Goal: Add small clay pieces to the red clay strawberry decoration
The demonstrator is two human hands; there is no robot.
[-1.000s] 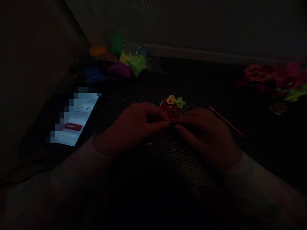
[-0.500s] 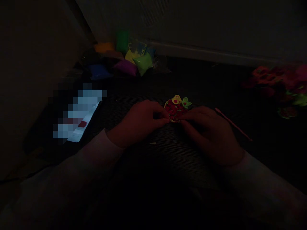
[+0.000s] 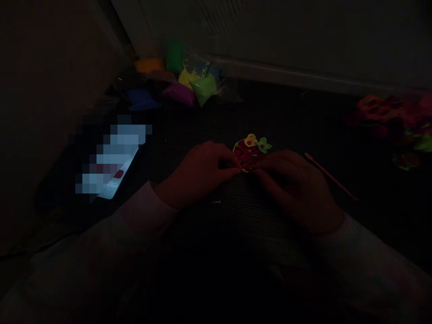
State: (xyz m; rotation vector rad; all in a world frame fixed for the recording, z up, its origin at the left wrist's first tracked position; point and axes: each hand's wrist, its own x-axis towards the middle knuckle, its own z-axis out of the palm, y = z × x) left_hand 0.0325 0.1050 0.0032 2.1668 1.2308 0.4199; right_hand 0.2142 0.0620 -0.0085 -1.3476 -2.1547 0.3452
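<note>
Red piece (image 3: 246,154): lying flat on the dark surface (image 3: 270,112), between the two hands; rounded, packed with deep red shapes, rimmed in a thin yellow-green line.
Flowers: set on the upper rim of the red piece, one yellow flower (image 3: 250,141) with a red centre, one green flower (image 3: 263,145) just beside, red-centred too.
Left hand (image 3: 202,168): pinching the lower left rim of the red piece between thumb and forefinger.
Right hand (image 3: 297,189): touching the lower right of the red piece with the fingertips, thumb just below; too dark to tell whether pinching.
Pale sliver (image 3: 216,202): lying near the left hand, toward the body.
Pink stick (image 3: 330,176): resting aslant just beyond the right hand, near end to the right.
Sleeves (image 3: 138,213): pale, reaching to both wrists.
Phone (image 3: 130,166): glowing at the left, partly masked by blocks.
Packets (image 3: 178,93): heaped at the back left; orange, green, yellow, purple, blue.
Bunch (image 3: 388,110): spread at the far right; orange, red, pink, some green; details lost in shadow.
Wall (image 3: 303,36): grey, behind the surface.
</note>
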